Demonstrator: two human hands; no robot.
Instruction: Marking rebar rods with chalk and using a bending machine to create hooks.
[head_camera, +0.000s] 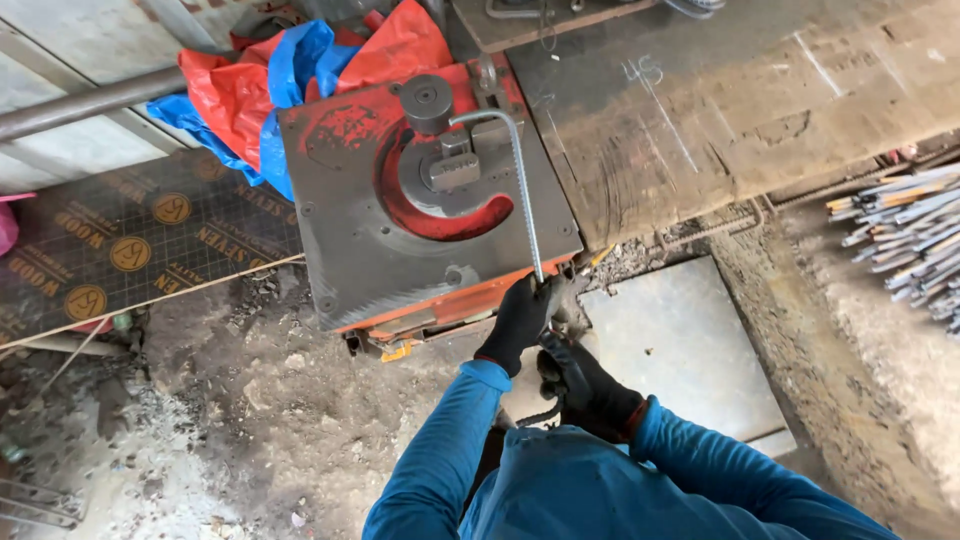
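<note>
The steel rod lies hooked around the bending machine's pin. The left hand clenches its near end. The right hand grips it lower down.

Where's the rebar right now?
In the head view, centre: the rebar lies on the red bending machine, hooked end at the pins, near end gripped by the left hand.

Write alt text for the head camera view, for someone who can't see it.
Seen from above, a person in blue sleeves and black gloves holds a bent steel rebar on a red bending machine, left hand gripping it at the machine's edge and right hand just below. Cut rebar lies piled at right.
</note>
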